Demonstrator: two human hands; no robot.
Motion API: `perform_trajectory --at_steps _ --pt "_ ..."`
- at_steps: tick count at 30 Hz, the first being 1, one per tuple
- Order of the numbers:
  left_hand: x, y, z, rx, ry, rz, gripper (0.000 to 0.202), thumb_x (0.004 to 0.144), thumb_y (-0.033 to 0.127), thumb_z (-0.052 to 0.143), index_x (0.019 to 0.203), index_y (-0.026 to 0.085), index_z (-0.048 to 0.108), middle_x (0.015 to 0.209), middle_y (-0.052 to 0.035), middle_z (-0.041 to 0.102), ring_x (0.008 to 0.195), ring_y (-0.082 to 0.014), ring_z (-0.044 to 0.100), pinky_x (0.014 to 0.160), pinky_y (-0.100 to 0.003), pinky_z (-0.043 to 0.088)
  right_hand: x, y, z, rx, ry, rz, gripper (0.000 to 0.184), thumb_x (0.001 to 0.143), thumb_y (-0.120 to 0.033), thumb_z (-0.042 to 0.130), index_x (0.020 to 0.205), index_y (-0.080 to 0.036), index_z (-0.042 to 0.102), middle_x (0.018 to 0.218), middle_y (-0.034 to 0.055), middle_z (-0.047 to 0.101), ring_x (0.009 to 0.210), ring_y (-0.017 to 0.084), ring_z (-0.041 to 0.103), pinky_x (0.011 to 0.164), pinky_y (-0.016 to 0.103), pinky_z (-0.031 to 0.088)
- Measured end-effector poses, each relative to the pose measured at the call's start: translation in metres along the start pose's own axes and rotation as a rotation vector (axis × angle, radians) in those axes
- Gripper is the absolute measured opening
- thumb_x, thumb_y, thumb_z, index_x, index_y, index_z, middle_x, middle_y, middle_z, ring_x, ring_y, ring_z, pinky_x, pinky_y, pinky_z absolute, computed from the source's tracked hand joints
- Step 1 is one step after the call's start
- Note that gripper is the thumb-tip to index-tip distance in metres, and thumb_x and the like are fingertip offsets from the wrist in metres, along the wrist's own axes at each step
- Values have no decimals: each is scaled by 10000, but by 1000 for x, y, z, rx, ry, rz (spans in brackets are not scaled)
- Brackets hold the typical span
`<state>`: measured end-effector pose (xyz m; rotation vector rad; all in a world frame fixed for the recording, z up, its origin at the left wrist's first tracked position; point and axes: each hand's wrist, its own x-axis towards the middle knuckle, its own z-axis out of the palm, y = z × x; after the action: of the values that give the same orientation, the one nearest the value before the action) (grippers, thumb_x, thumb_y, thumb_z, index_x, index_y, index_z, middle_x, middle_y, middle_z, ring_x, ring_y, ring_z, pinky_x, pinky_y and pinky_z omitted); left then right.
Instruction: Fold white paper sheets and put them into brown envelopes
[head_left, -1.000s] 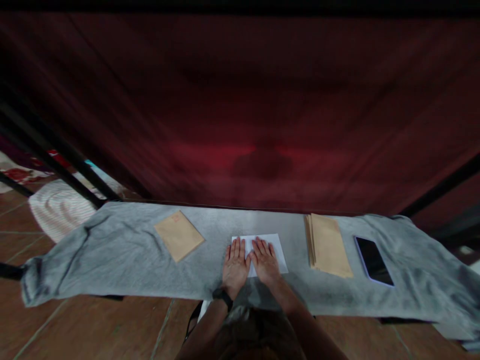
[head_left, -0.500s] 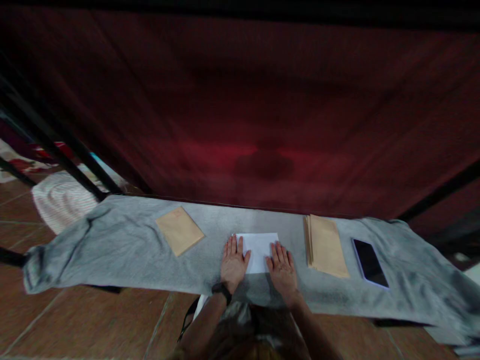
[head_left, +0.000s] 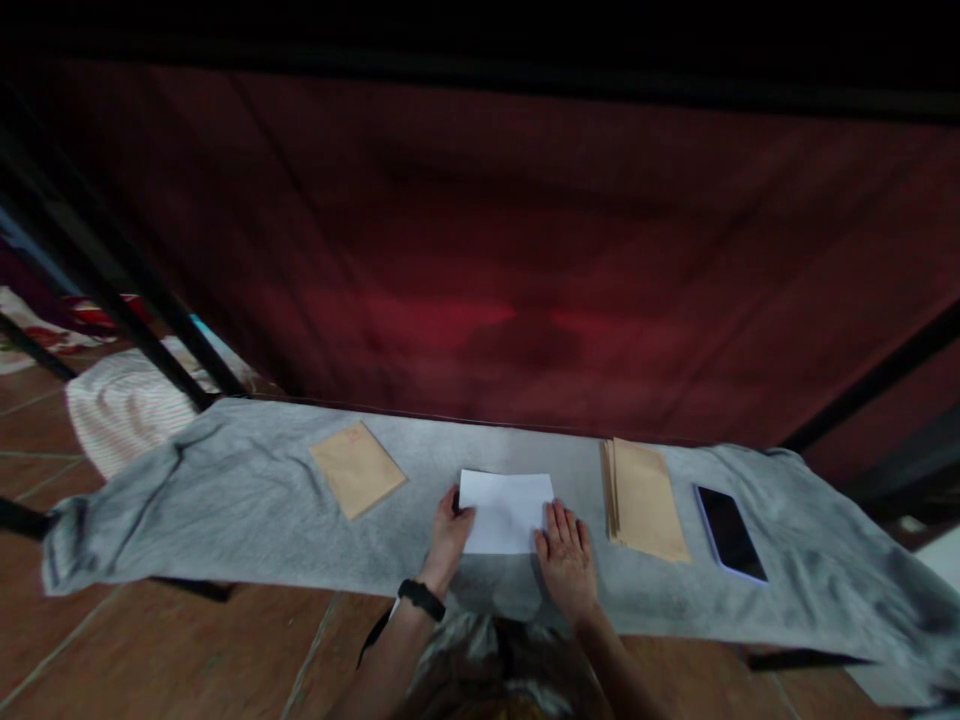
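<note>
A white sheet of paper [head_left: 504, 512], possibly folded, lies on the grey cloth in front of me. My left hand [head_left: 448, 535] has its left edge pinched, thumb on top and fingers curled at the side. A dark patch shows between that thumb and the fingers; I cannot tell if it is shadow. Flat over the paper's right edge rests my right hand [head_left: 568, 560], fingers stretched out. One brown envelope [head_left: 358, 470] lies turned at an angle to the left. Right of my right hand is a stack of brown envelopes [head_left: 649, 500].
A phone [head_left: 731, 532] with a dark screen lies beyond the stack. The grey cloth [head_left: 255, 500] covers a long narrow bench against a dark red panel [head_left: 480, 250]. Dark metal bars [head_left: 154, 290] stand at the left, by a striped cloth [head_left: 124, 405]. Tiled floor lies below.
My left hand has gone from lying flat on the paper's left side to gripping its edge, uncovering that corner. My right hand remains flat. The view has tilted slightly.
</note>
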<state>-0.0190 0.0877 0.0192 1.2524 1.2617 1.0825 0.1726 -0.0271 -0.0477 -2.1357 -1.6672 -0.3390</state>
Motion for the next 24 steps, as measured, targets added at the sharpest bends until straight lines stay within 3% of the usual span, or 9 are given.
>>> perform_trajectory --at_steps 5,10,16,20,24 --pt "-12 6 -6 -221 45 -133 464 587 306 711 1018 138 673 739 -17 690 646 -188 637 605 -297 499 -2 -3 -10 79 50 -79 545 1018 -335 395 1532 -157 365 1540 148 442 1421 291 410 1169 546 286" --pt "-20 24 0 -351 37 -182 467 537 284 733 983 155 683 742 -9 687 642 -168 615 614 -286 482 0 -34 -22 241 -26 -214 647 970 -322 482 1573 -220 272 1579 86 394 1451 269 370 1193 517 311" --pt "-28 64 4 -535 -109 -182 482 535 277 795 994 163 699 872 -41 732 742 -185 655 698 -292 495 28 -61 -41 542 -29 -42 601 939 -124 366 1529 -235 381 1514 69 494 1365 197 497 1138 421 442" --pt "-30 79 4 -601 -61 -176 442 538 244 804 960 167 696 845 -22 726 733 -169 648 722 -287 494 34 -69 -56 755 -83 -49 770 786 -29 412 1517 -270 404 1531 11 474 1395 171 458 1175 380 398" --pt "-33 85 9 -626 -72 -191 462 543 252 834 977 178 693 845 -9 719 756 -164 652 737 -282 501 29 -80 -64 945 -108 111 730 788 -108 490 1499 -263 431 1551 6 442 1425 199 418 1207 404 324"
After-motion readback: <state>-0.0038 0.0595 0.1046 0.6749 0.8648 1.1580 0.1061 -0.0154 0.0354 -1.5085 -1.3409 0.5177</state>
